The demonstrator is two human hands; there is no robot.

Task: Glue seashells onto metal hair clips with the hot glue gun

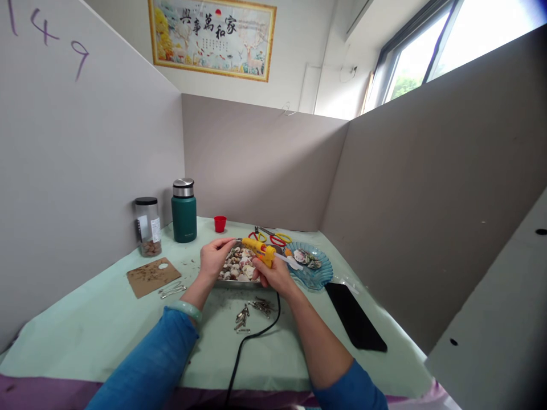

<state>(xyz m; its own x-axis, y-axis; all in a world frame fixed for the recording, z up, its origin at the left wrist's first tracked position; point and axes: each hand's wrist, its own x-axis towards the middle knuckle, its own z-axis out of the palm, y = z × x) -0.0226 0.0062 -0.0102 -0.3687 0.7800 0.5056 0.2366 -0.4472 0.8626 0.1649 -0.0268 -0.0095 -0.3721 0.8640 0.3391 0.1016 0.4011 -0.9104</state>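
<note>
A yellow glue gun is in my right hand, its nozzle pointing left over a metal tray of seashells. Above the tray's left back part, my left hand pinches something small near the nozzle; it is too small to name. A black cord runs from below my right hand to the table's front edge. Metal clips lie in small piles in front of the tray.
A blue shell-shaped plate with shells sits at the right, beside a black phone-like slab. Scissors and a red cup stand behind. Leftward are a green bottle, a jar and brown card.
</note>
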